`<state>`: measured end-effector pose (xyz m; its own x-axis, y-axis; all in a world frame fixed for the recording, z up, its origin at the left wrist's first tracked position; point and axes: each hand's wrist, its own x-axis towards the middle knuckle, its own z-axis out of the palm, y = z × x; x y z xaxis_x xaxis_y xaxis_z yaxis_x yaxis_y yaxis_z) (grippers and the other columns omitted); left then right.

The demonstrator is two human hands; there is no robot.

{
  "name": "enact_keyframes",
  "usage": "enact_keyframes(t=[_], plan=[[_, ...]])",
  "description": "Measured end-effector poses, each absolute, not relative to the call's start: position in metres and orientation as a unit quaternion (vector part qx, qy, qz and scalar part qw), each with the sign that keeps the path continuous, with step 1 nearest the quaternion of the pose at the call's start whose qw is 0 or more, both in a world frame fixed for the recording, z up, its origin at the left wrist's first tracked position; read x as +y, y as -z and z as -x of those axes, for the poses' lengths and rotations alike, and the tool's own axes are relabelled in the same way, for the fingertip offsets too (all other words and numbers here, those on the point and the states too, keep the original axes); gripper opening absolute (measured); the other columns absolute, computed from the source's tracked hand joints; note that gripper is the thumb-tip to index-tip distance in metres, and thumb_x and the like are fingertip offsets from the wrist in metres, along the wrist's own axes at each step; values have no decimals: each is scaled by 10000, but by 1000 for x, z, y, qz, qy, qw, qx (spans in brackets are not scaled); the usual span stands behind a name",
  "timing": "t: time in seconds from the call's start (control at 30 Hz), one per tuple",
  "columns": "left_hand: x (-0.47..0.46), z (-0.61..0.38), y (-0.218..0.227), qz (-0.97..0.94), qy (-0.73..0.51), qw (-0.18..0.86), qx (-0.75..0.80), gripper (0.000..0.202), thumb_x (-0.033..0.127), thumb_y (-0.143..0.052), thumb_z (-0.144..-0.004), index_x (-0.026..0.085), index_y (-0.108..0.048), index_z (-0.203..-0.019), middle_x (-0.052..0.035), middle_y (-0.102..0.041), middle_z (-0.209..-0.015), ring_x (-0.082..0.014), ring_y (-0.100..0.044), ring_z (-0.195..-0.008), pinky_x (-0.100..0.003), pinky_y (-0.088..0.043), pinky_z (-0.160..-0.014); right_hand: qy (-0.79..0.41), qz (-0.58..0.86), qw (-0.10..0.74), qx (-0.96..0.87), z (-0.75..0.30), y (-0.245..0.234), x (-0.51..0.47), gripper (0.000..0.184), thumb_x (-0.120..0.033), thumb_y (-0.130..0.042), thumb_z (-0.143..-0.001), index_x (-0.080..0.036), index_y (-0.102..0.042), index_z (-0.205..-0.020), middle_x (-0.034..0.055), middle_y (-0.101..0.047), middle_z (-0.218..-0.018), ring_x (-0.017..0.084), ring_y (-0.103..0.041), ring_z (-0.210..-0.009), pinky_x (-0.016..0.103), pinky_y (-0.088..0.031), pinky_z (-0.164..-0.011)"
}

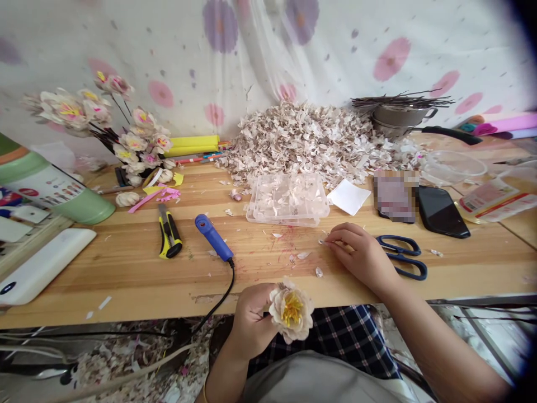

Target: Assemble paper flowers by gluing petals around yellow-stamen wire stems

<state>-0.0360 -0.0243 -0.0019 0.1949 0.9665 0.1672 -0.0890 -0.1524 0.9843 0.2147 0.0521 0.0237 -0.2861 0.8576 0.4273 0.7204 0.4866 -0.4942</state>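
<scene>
Just off the table's front edge, my left hand (255, 319) is closed around the underside of a handmade flower (291, 311) with cream petals and a yellow centre. Its stem is hidden by the bloom. My right hand (363, 254) rests over the tabletop, thumb and fingers pinched on a small pale petal (322, 241). Several loose petals (302, 256) lie on the wood to its left. Navy-handled scissors (405, 257) sit partly behind the right hand and wrist. A clear plastic compartment box (289, 198) stands farther back.
A large heap of pale petals (310, 137) fills the back. A blue corded tool (215, 238) and a utility knife (168, 232) lie left of centre. Finished flowers (138, 134) stand at back left. A black phone (442, 211) and a pot of twigs (398, 117) are at right.
</scene>
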Motion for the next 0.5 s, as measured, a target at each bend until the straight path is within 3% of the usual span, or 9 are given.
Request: enact_keyframes(t=[0.17,0.37,0.5], plan=[[-23,32,-10,-585,-506,500,390,262,386,-820,-712,165,-689,-659,-53,-693,-627,-181,-609,-589,-291,-516,-595,-98,499,350,-786,-213,-26,51,132,-244,-611,-900,-197,-646,-782,78,-675,-857,220,-646,-811,371,-537,-737],[-24,27,-21,-552,-516,488,438,313,424,-862,-642,164,-690,-625,-36,-689,-619,-169,-608,-606,-276,-509,-616,-80,494,363,-786,-212,-29,51,139,-234,-591,-908,-201,-663,-794,76,-705,-824,226,-656,-782,373,-532,-720],[-26,28,-22,-483,-536,552,417,371,475,-859,-637,147,-686,-620,-27,-666,-607,-138,-591,-564,-246,-504,-549,-87,507,365,-776,-213,-30,50,137,-254,-574,-925,-207,-669,-838,68,-715,-814,227,-658,-782,373,-522,-730]])
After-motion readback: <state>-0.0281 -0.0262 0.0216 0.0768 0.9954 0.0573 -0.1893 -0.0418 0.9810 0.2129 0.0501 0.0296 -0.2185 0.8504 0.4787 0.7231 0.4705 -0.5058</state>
